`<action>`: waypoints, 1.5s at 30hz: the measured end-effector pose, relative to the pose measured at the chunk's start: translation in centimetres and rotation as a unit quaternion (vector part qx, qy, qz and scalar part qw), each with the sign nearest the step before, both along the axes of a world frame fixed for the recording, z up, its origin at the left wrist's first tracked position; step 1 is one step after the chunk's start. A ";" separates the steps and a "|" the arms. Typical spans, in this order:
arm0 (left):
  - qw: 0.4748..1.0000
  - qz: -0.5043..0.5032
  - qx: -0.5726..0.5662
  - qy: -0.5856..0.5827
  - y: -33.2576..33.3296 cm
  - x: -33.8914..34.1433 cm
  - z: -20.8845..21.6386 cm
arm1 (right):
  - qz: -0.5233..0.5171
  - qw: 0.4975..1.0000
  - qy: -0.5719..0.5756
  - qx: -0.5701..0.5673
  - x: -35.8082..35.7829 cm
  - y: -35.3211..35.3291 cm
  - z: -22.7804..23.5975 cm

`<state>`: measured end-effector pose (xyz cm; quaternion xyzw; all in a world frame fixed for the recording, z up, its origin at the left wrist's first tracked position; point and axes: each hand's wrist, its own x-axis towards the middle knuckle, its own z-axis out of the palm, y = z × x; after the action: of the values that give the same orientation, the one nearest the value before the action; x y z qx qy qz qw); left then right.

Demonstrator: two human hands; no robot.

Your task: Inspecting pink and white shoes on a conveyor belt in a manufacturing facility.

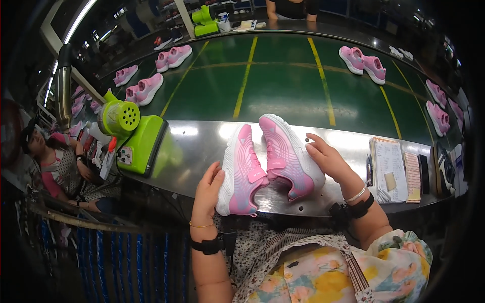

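A pair of pink sneakers with white soles is between my hands at the near edge of the metal bench. My left hand (208,191) grips the left sneaker (246,174) along its white sole, thumb showing and the other fingers mostly hidden. On the other side, my right hand (328,157) holds the right sneaker (284,156) by its outer sole, index finger stretched out. Toes point away from me and the heels sit close together. Each sneaker has a pink strap and a purple-blue fade toward the heel.
Beyond the metal bench (189,146) runs a green conveyor belt (283,91) with yellow lines, carrying more pink sneakers (146,90). A green blower machine (141,141) stands left; a clipboard with papers (389,169) lies right. A co-worker (65,161) sits at the left.
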<state>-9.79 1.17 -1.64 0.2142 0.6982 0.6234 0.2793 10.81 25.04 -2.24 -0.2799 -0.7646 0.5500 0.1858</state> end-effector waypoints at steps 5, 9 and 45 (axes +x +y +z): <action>0.983 -0.053 0.079 -0.157 -0.1 0.9 -0.5 | 0.070 0.986 0.040 -0.146 0.2 -0.5 -0.8; 0.980 -0.078 0.116 -0.143 -0.1 1.3 -0.1 | 0.088 0.983 0.054 -0.149 0.3 -0.6 -0.9; 0.810 -0.047 0.399 -0.427 3.2 4.0 -1.2 | 0.056 0.707 0.332 -0.622 -4.6 -6.7 -1.0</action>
<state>-5.82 4.34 -2.82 0.0509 0.1870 0.8621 0.4681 6.18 18.33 -3.25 -0.0882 -0.1523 0.9678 0.1799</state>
